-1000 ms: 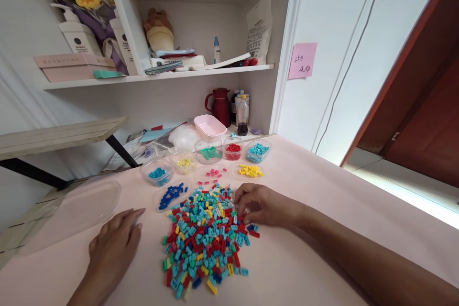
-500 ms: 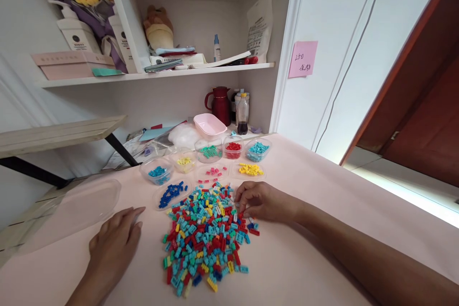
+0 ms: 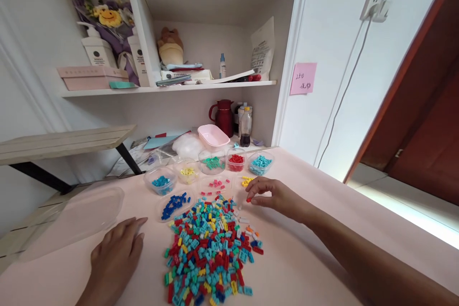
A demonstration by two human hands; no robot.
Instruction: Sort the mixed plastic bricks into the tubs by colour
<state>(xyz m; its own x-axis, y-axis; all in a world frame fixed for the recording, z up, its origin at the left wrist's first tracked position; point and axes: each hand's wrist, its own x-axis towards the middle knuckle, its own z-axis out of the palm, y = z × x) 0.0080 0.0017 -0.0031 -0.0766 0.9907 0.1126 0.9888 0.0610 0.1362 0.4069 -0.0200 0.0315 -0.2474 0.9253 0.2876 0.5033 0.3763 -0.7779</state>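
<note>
A heap of small mixed-colour building bricks [image 3: 211, 248] is spread on the pink tabletop. My right hand [image 3: 267, 193] is raised just past the heap's far right edge, thumb and fingers pinching a small red brick [image 3: 248, 200]. Behind that hand, partly covered by it, lie yellow bricks [image 3: 247, 181] on a clear lid. My left hand [image 3: 116, 253] rests flat on the table left of the heap, fingers stretched out and holding nothing. Dark blue bricks [image 3: 175, 206] lie on a clear tray between the left hand and the far containers.
Clear tubs hold red [image 3: 235, 162], turquoise [image 3: 260, 164], green [image 3: 212, 163], pale yellow [image 3: 187, 172] and blue bricks [image 3: 161, 181]. Pink bricks [image 3: 217, 184] lie on a lid. A large clear lid [image 3: 79, 215] is at left. Behind stand a pink basin [image 3: 213, 137] and a bottle [image 3: 245, 126].
My right hand has lifted away from the heap, up and slightly right, with a red brick between its fingertips. The left hand stays in place. The view has tilted upward a little.
</note>
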